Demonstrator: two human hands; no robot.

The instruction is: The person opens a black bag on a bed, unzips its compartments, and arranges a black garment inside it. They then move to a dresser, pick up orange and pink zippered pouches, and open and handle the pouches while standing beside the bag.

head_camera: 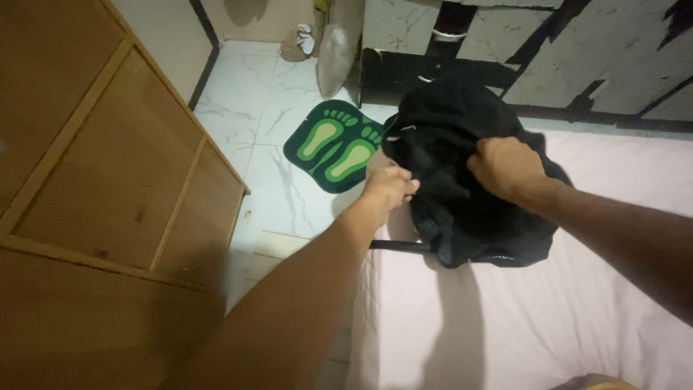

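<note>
Fingers, left hand (pixel 390 186): curled shut, pinching the black fabric at the left edge of the bag; fingertips (pixel 408 186) pressed into the cloth.
Fingers, right hand (pixel 505 167): closed in a fist on a bunch of black fabric at the top middle of the bag; knuckles turned toward the camera.
Wooden cabinet (pixel 108 180): brown, panelled with lighter raised strips, filling the left side of the scene from near to far.
Floor (pixel 253 108): white marble-patterned tiles, left of centre, running to the far wall.
Mat (pixel 333 146): dark green, rounded, printed with two light green footprints; lies on the tiles just left of the bed corner, partly behind the left hand and the bag.
Far items: a pale, slanting sack-like object (pixel 336 45) and a small beige-and-white bundle (pixel 299 42) on the floor at the far wall; what they are cannot be told.
Black fabric bag (pixel 469 209): soft, crumpled, resting on the far left corner of the bed, between and under both hands; one black strap (pixel 398 246) sticks out flat to the left at its near edge; a zip line shows along the near rim.
Bed sheet (pixel 548 325): pale pink, smooth, covering the near right of the scene.
Wall panels (pixel 599 58): white marbled with black bands, far right, behind the bag.
</note>
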